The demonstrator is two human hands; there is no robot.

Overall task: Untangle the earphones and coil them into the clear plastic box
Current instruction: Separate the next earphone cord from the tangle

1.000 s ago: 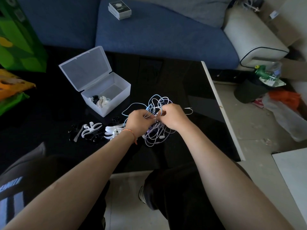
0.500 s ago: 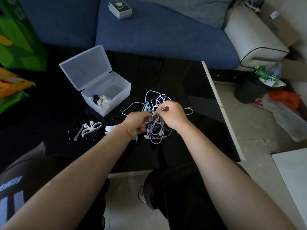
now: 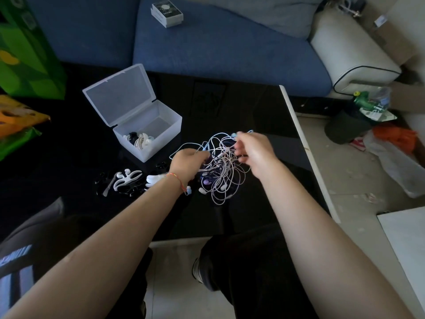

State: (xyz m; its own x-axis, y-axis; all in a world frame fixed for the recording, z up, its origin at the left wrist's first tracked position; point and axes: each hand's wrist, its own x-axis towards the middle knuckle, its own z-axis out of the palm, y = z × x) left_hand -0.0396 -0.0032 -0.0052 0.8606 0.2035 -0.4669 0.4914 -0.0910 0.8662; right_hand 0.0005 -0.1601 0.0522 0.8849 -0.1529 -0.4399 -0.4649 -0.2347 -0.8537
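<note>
A tangled bundle of white, pale blue and lilac earphones [image 3: 222, 171] hangs just above the black table [image 3: 253, 116]. My left hand [image 3: 187, 163] grips the left side of the tangle, fingers curled into the cords. On the right, my right hand [image 3: 253, 149] pinches cords at the upper side of the bundle, blurred by motion. The clear plastic box [image 3: 147, 132] stands open to the upper left, its lid tipped back, with a coiled white and black earphone [image 3: 139, 141] inside.
White and black cable winders [image 3: 125, 180] lie on the table left of my left wrist. A blue sofa [image 3: 218, 47] with a small box [image 3: 166, 13] is behind the table. The table's white right edge [image 3: 305, 153] borders floor strewn with bags and a bin.
My hands have pulled apart, the right one moving up and right, stretching the tangle wider. The bundle has spread into looser loops.
</note>
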